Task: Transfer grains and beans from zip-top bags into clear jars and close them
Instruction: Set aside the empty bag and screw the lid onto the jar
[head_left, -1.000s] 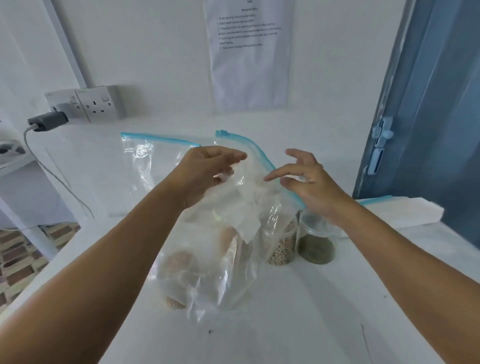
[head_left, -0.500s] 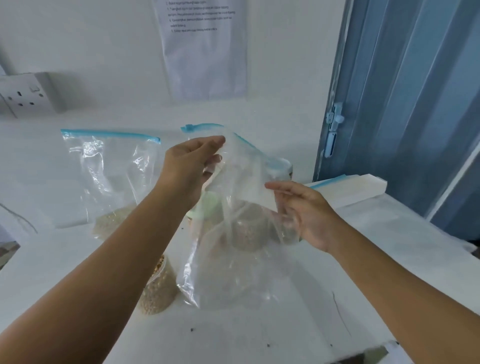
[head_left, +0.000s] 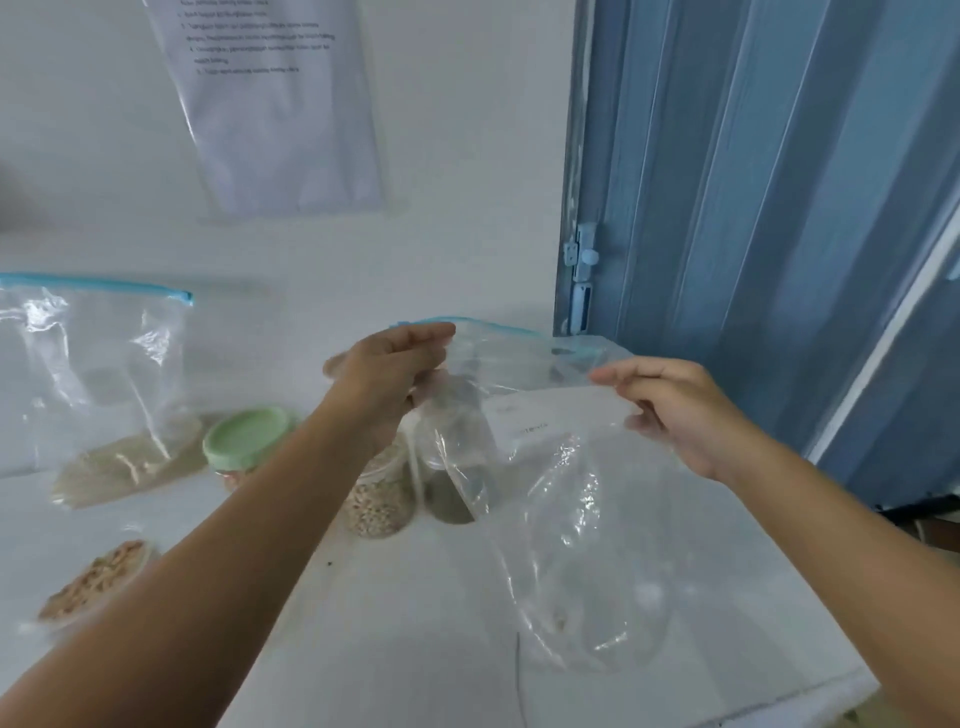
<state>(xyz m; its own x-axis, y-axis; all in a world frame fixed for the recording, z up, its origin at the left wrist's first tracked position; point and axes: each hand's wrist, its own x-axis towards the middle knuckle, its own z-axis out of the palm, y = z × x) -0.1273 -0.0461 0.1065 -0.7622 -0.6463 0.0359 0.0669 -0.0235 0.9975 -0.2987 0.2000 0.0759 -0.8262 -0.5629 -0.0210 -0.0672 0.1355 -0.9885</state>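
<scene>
Both hands (head_left: 524, 400) pinch a crinkled, clear, nearly empty zip-top bag (head_left: 571, 519).

You have two zip-top bags: one (head_left: 561, 467) at center, almost empty, and one (head_left: 98, 384) at 9 o'clock holding pale grain. There are four jars: a green-lidded one (head_left: 244, 441), a bean jar (head_left: 376, 499), a dark-filled jar (head_left: 452, 499) and one (head_left: 98, 577) at 8 o'clock. Two hands show, left (head_left: 387, 379) and right (head_left: 675, 410), and one paper sheet (head_left: 275, 104) at 12 o'clock.

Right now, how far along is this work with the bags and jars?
Looks done: one jar closed with green lid; two open jars already hold grains. In hand: both hands, left hand and right hand, hold a nearly empty bag. Left: the leaning bag still has grain.
</scene>
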